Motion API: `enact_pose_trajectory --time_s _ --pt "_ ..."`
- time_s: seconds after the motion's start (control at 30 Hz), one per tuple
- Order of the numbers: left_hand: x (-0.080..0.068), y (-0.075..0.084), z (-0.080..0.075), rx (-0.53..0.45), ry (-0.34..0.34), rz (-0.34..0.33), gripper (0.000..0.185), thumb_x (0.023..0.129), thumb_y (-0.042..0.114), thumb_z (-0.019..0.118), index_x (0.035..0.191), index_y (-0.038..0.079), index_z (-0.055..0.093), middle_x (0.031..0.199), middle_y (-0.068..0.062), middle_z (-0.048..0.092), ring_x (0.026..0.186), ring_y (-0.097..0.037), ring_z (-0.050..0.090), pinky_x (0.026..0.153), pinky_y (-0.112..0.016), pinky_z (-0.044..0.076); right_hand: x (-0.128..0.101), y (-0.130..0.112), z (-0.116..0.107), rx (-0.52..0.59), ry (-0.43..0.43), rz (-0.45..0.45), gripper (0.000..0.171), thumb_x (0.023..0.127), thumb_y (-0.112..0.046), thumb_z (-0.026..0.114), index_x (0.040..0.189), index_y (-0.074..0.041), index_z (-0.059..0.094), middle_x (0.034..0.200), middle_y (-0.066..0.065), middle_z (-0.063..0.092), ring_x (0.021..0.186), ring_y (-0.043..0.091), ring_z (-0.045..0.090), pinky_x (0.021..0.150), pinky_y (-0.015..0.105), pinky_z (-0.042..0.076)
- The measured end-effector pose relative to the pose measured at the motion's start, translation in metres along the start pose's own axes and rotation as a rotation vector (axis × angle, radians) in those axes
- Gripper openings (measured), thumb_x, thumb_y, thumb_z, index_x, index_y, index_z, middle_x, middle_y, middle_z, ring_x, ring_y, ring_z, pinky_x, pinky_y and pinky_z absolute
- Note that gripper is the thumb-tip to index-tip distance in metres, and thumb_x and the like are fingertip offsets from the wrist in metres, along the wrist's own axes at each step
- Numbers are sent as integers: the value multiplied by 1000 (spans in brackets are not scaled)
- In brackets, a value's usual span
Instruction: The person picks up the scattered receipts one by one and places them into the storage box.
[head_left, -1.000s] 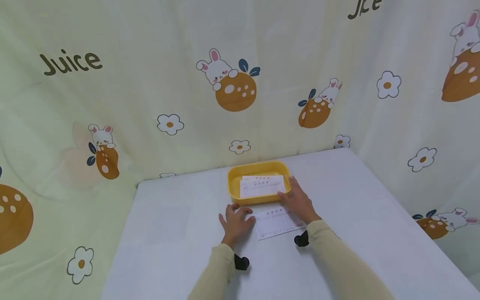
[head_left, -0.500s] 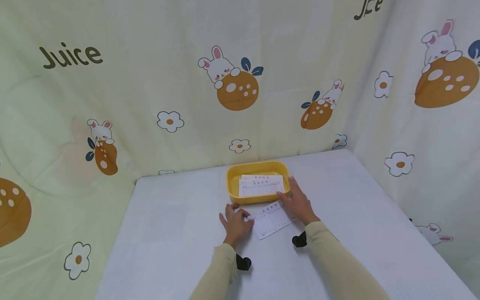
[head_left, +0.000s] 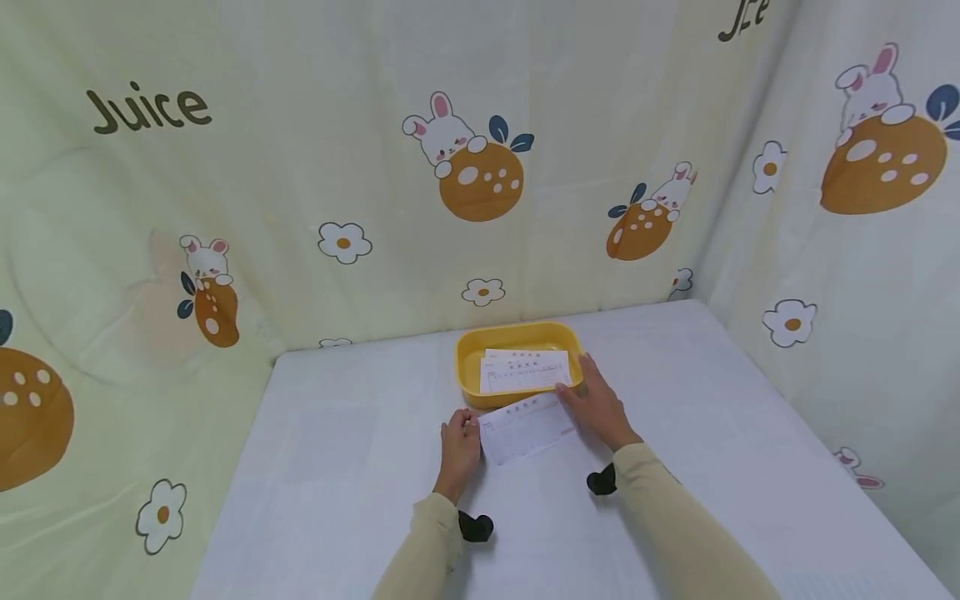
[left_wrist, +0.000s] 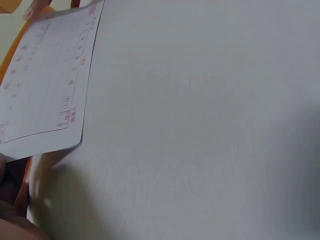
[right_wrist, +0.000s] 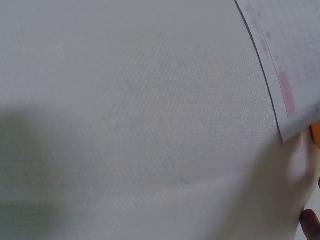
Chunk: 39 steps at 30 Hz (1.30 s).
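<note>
A white printed paper slip [head_left: 525, 427] is held just above the white table [head_left: 337, 467], in front of a yellow tray [head_left: 517, 330]. My left hand [head_left: 467, 425] pinches the slip's left end with curled fingers. My right hand [head_left: 576, 397] holds its right end, beside the tray's near right corner. Inside the tray lie more slips [head_left: 525, 371]. The left wrist view shows the slip [left_wrist: 45, 85] raised, casting a shadow on the table [left_wrist: 200, 125]. The right wrist view catches only a corner of the slip [right_wrist: 295, 50] over the table [right_wrist: 125, 100].
A cream curtain [head_left: 300, 167] printed with rabbits, flowers and "Juice" encloses the table at the back and both sides. Black wrist mounts [head_left: 475, 527] [head_left: 602, 480] sit under both sleeves. The table's right edge [head_left: 787, 417] meets the curtain.
The slip lay flat on the table under both hands; now it is raised and shifted left and toward the tray. My left hand went from flat on it to pinching its left end.
</note>
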<state>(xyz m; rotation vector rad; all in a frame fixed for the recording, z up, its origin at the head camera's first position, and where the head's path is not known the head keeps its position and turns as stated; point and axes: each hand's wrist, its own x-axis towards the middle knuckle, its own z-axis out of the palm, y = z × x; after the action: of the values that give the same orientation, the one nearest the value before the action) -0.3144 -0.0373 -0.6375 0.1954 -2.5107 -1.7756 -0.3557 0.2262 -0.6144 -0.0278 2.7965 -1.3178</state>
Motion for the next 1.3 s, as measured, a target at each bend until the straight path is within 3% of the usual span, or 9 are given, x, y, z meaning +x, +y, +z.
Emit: enact_pose_trajectory --time_s 0.1,0.17,0.27,0.53,0.73,0.9,1.3 --pt "2 0 -6 -16 11 -51 12 113 8 48 113 5 60 102 -8 61 107 -33 60 100 -46 47 0 0 -1 -5 5 -7 88 110 -51 54 172 -10 7 178 16 3 161 45 9 125 64 13" --pt "4 0 -11 -22 9 -91 12 114 12 48 117 8 60 105 -8 61 97 -25 58 82 -37 48 0 1 -1 -3 7 -16 87 110 -51 54 172 -9 8 178 17 4 161 45 10 125 64 13" --pt "7 1 -23 -9 4 -100 14 115 15 48 120 10 60 106 -8 63 92 -22 58 76 -32 47 0 2 -1 4 9 -19 88 110 -52 54 172 -10 8 178 17 4 161 45 10 124 65 14" --pt "18 17 -70 53 -19 -41 19 116 20 47 124 8 59 109 -9 66 90 -23 60 77 -34 46 0 4 0 -2 18 -29 90 109 -54 55 172 -8 9 177 20 5 160 47 12 124 66 14" --pt "25 29 -96 -18 -44 36 22 116 18 47 126 2 57 111 -15 69 88 -23 64 76 -34 51 -1 7 0 -19 28 -49 90 110 -55 54 172 -7 10 177 20 5 159 47 13 123 67 15" --pt "28 39 -105 -63 -51 73 22 116 17 46 126 -1 56 113 -18 71 87 -23 68 77 -34 56 0 9 1 -8 17 -43 91 109 -55 54 172 -7 8 177 20 4 160 48 12 123 68 14" --pt "40 71 -116 -68 -42 114 23 116 16 46 127 -2 56 120 -21 68 91 -25 66 80 -35 54 -1 10 -1 0 14 -34 90 110 -51 55 171 -5 8 177 21 5 160 47 11 124 66 14"
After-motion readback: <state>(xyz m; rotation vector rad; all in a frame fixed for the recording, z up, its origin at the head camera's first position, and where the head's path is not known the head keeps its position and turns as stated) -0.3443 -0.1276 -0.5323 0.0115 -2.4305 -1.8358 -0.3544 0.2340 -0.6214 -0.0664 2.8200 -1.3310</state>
